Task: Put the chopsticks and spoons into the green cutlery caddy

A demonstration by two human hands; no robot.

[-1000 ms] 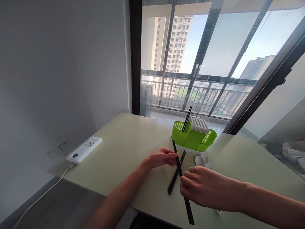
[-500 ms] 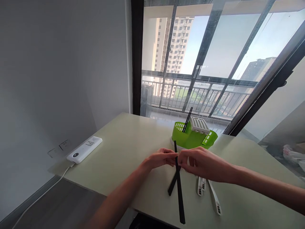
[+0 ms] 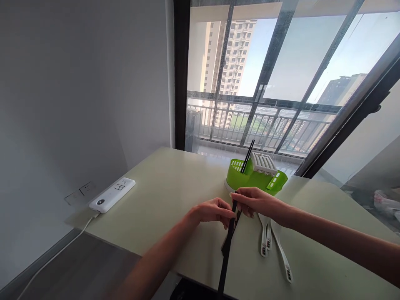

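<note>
Both hands are at a pair of black chopsticks [image 3: 225,262], held slanting over the table. With thumb and fingers closed, my left hand [image 3: 212,211] pinches them below the upper end. My right hand [image 3: 254,201] grips their top, its fingers bent around the tips. One chopstick points toward me, and the other lies partly behind it, so its full length is hidden. Just right of them, several white spoon-like utensils [image 3: 268,239] with printed handles lie on the table, their heads partly covered by my right hand and forearm.
Beyond my hands stands a green utensil holder [image 3: 239,179] with a white slotted piece [image 3: 264,163] and black chopsticks [image 3: 247,156] upright in it. A white power strip [image 3: 113,195] with a cable lies at the table's left edge. A window stands behind.
My right hand has moved up to the chopsticks' upper end. The front chopstick has swung, its lower end now further left and nearer me. My left hand has shifted slightly.
</note>
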